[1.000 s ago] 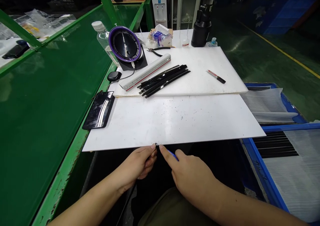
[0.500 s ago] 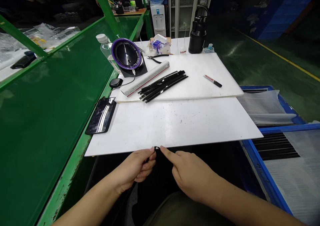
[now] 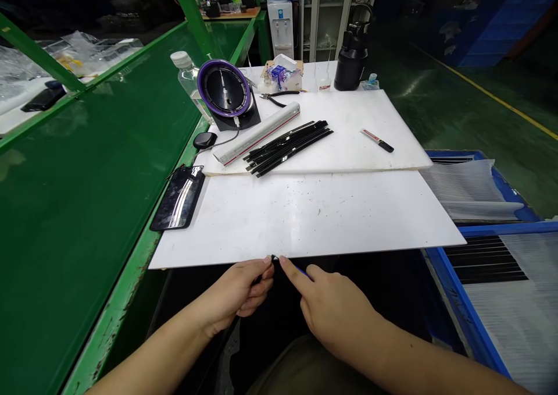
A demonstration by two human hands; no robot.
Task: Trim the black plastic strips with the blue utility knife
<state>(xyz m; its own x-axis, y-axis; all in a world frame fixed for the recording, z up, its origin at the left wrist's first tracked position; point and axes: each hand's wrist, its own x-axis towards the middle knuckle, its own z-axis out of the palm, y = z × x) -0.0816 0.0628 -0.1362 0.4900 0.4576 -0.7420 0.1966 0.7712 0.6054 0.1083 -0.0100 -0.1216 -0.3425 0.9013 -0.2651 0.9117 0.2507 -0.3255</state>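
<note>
My left hand [image 3: 238,293] is closed just below the near edge of the white board [image 3: 305,214], pinching the end of a small dark piece [image 3: 273,259]. My right hand [image 3: 333,310] is closed too, forefinger stretched toward that same piece, with a thin blue tool [image 3: 301,272] showing along the finger. Both fingertips meet at the board's edge. Farther back, a bundle of black strips [image 3: 288,145] lies on a second white board [image 3: 349,127].
A phone [image 3: 178,197] lies at the board's left edge on the green bench [image 3: 87,168]. Behind are a purple-rimmed round device [image 3: 224,88], a white bar [image 3: 261,133], pliers [image 3: 279,96], a marker [image 3: 377,141] and a black bottle [image 3: 352,57]. Blue bins [image 3: 492,267] of strips stand right.
The hands stay pinched together at the board's edge. The view has shifted slightly, and the blue tool shows again by my right forefinger.
</note>
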